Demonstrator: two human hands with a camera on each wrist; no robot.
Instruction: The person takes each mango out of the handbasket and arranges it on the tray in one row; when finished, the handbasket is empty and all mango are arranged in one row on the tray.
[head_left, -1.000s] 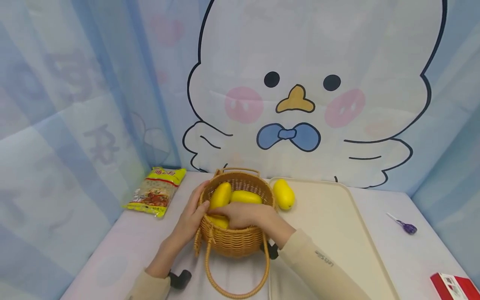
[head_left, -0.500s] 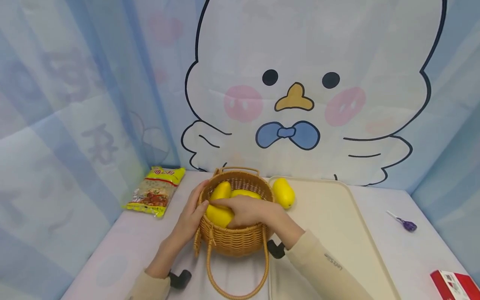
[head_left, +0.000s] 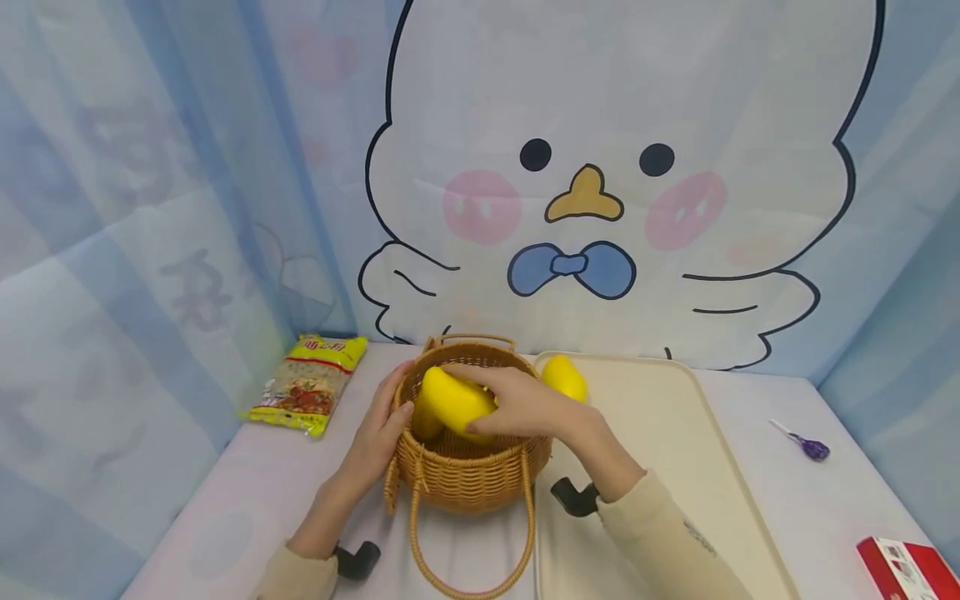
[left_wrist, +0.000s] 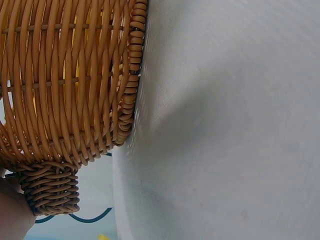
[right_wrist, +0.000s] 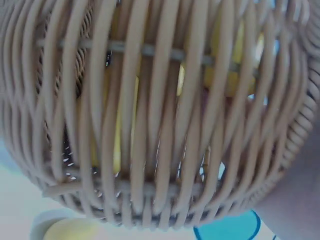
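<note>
The round wicker basket (head_left: 474, 483) sits at the table's middle, its front handle loop lying toward me. My left hand (head_left: 380, 429) holds its left rim, thumb at the edge. In the left wrist view part of that hand (left_wrist: 12, 212) shows beside the wicker basket (left_wrist: 65, 85). Inside the rim, my right hand (head_left: 525, 402) grips a yellow mango (head_left: 456, 402), raised and tilted at the opening. Another mango (head_left: 426, 423) lies under it, partly hidden. In the right wrist view the basket weave (right_wrist: 165, 125) fills most of the picture, with yellow showing through.
A cream tray (head_left: 645, 467) lies right of the basket, with a mango (head_left: 564, 377) at its far left corner. A noodle packet (head_left: 309, 385) lies at left. Farther right are a purple lollipop (head_left: 812, 448) and a red and white box (head_left: 907, 568).
My right hand has taken hold of a mango within the basket and lifted it toward the opening. The left hand keeps its place on the rim.
</note>
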